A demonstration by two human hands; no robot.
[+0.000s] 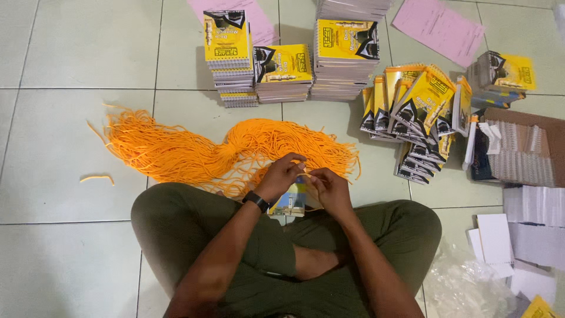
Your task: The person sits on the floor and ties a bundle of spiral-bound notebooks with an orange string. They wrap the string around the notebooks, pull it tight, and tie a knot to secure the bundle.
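I sit cross-legged on a tiled floor. My left hand [282,174], with a black watch at the wrist, and my right hand [329,187] meet over a small spiral-bound booklet [292,202] held above my lap. The fingertips of both hands pinch an orange cord at the booklet's top edge. Just beyond my hands a large heap of orange cords [218,154] spreads across the floor.
Stacks of yellow-and-black booklets [344,56] stand at the far side, with a leaning pile [415,112] to the right. Pink sheets [438,23] lie beyond. A cardboard box of spiral bindings [521,153], white paper stacks [532,227] and clear plastic wrap [465,285] are on the right. A loose cord [97,177] lies left.
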